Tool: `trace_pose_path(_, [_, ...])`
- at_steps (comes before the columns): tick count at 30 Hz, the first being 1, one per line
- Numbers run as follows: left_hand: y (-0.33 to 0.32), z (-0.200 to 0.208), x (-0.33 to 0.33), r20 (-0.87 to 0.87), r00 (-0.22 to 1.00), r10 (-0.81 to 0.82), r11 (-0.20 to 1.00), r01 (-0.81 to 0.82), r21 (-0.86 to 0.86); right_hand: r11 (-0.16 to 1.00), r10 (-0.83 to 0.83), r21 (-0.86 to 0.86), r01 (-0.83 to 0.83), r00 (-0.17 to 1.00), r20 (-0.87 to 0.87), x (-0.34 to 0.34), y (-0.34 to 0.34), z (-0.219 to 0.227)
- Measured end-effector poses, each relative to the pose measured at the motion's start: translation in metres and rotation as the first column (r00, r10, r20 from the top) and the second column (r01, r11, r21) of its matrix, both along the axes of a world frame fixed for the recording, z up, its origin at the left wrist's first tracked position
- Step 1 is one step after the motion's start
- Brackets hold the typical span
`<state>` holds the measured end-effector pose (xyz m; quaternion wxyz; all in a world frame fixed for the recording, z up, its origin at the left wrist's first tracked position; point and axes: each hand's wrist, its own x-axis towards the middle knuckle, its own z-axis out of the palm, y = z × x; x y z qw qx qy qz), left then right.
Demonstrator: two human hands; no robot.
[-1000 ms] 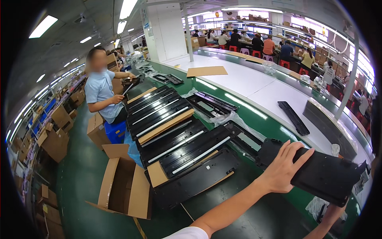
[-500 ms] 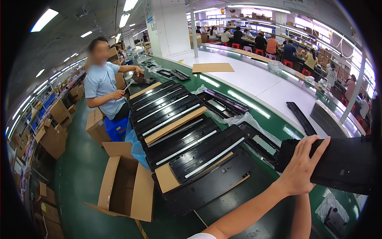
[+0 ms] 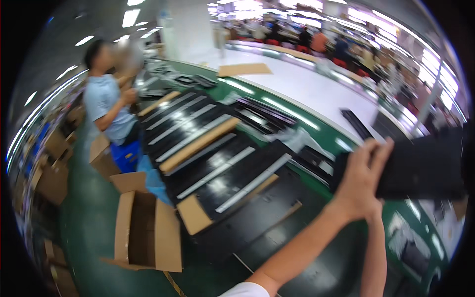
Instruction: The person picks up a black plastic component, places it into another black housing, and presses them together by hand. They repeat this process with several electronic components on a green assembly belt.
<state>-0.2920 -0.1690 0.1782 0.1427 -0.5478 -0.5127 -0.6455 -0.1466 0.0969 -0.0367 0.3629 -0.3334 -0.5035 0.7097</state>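
Note:
A dark, flat black plastic panel (image 3: 420,168) is held up at the right, above the bench. My left hand (image 3: 360,180) grips its left end, fingers pointing up along the surface. Behind and below that hand, my right hand (image 3: 374,210) shows only near its wrist; its fingers are hidden. To the left, several long black panels (image 3: 217,168) with pale strips lie in an overlapping row on the bench, with cardboard strips (image 3: 198,143) between some. Frame-like black parts (image 3: 262,116) rest in clear plastic wrap beyond them. Motion blurs the view.
An open cardboard box (image 3: 168,237) stands on the floor at the left. A co-worker in a light blue shirt (image 3: 106,96) sits at the bench's far left end. Beyond the green bench edge, a white surface holds a cardboard sheet (image 3: 245,69) and a narrow black part (image 3: 356,123).
The panel in my left hand has moved up in the picture, along with both forearms. The whole view has shifted. The co-worker's hands have come up, closer to the body.

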Motion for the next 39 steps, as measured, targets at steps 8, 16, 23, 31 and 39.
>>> trace_pose_path(8, [0.017, -0.053, -0.054, 0.390, 0.919, -0.057, 0.997, 0.032, 0.070, 0.997, -0.075, 0.020, 0.072, 0.965, 0.252, 0.064, -0.010, 0.017])
trace_pose_path(16, [0.025, -0.063, -0.048, 0.393, 0.914, -0.096, 0.995, 0.086, 0.044, 0.442, -0.610, 0.859, -0.259, 0.616, 0.499, 0.096, -0.048, 0.061])
trace_pose_path(23, [0.035, -0.066, -0.041, 0.340, 0.941, -0.010, 1.000, 0.013, -0.007, 0.394, -0.319, 0.667, -0.632, 0.587, 0.744, 0.082, -0.026, 0.077])
trace_pose_path(31, [0.027, -0.065, -0.055, 0.346, 0.938, 0.020, 1.000, -0.025, 0.013, 0.324, -0.521, 0.855, -0.405, 0.678, 0.519, 0.052, 0.029, 0.040])
trace_pose_path(39, [0.011, -0.054, -0.045, 0.341, 0.940, -0.021, 0.999, 0.005, 0.048, 0.292, -0.470, 0.729, -0.619, 0.571, 0.673, 0.071, 0.091, -0.005])
